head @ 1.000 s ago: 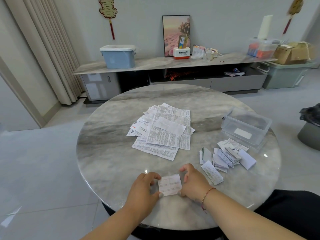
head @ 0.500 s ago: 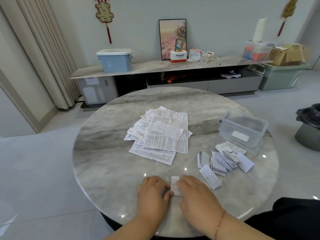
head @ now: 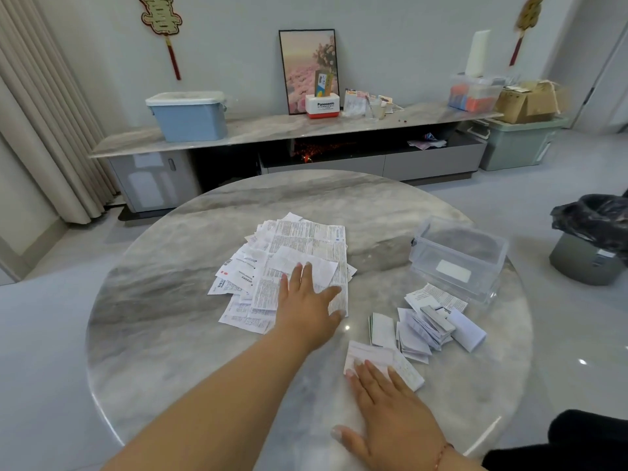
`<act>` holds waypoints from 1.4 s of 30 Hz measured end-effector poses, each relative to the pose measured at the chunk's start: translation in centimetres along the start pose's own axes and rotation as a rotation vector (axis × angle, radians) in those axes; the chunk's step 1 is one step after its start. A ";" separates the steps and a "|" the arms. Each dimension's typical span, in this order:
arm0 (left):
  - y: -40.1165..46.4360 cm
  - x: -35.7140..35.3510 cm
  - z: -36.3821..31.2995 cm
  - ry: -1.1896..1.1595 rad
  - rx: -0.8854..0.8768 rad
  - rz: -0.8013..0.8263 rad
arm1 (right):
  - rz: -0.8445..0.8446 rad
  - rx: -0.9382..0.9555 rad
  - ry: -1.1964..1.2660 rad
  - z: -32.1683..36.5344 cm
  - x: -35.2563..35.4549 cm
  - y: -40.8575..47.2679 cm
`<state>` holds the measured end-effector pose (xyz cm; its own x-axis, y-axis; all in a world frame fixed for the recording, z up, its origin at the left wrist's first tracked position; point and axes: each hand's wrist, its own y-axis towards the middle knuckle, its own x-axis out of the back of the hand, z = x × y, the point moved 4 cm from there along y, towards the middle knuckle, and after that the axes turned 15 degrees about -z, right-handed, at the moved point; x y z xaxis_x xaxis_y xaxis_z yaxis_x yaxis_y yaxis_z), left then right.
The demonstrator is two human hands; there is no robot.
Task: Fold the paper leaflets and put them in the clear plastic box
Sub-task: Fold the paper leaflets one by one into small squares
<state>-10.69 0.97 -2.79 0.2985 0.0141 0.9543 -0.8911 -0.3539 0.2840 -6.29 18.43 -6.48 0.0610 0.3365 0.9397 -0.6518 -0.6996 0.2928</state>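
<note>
The left hand (head: 307, 302) lies flat, fingers straight, on the loose heap of printed leaflets (head: 306, 243). The right hand (head: 387, 413), fingers straight, presses a small white folded leaflet (head: 372, 356) near the folded pile (head: 424, 328).

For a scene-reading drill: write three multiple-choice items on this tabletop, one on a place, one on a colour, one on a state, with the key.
1. Where does the clear plastic box stand on the round table?
A. far right part
B. near left edge
C. on the unfolded leaflets

2. What colour is the lidded bin on the long cabinet?
A. red
B. light blue
C. black

3. What is the left hand doing?
A. hanging off the table
B. clenched around the box
C. lying flat, fingers spread, on the unfolded leaflets

Key: 1 A, it stands beyond the folded pile. 2 B, its body is pale blue. 3 C, fingers are straight on the paper.
</note>
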 end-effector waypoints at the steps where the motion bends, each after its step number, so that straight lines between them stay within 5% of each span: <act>1: 1.0 -0.5 0.0 0.035 -0.005 0.067 | -0.025 -0.003 0.003 0.0 -0.1 0.0; 6: 3.4 -2.7 0.9 0.038 0.095 0.267 | -0.111 0.065 0.006 -0.7 -1.9 0.0; 13: 0.2 2.0 2.5 -0.355 0.121 -0.243 | -0.318 0.211 0.024 -1.0 -0.5 -0.6; 16: -4.5 4.2 2.8 -0.548 0.228 -0.317 | -0.471 0.244 0.102 -0.9 1.7 -0.9; 26: -17.4 2.7 2.6 -1.053 0.751 -0.021 | -0.311 0.356 0.217 2.1 2.8 -3.5; 33: -18.6 2.0 1.2 -1.289 0.989 0.100 | -0.429 0.524 0.262 2.5 1.8 -2.8; 35: -19.1 2.5 1.4 -1.167 0.906 0.062 | -0.393 0.522 0.270 2.5 1.4 -2.9; 39: -20.4 3.6 1.7 -0.541 0.224 -0.133 | -0.216 0.499 0.269 2.9 0.5 -3.3; 42: -21.3 2.7 1.5 -0.474 0.081 -0.142 | -0.078 0.370 0.323 3.1 0.2 -3.3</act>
<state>9.56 7.09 -6.43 0.5540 -0.3524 0.7543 -0.8068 -0.4509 0.3818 -1.83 18.82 -6.70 -0.1765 0.5341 0.8268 -0.3393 -0.8215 0.4583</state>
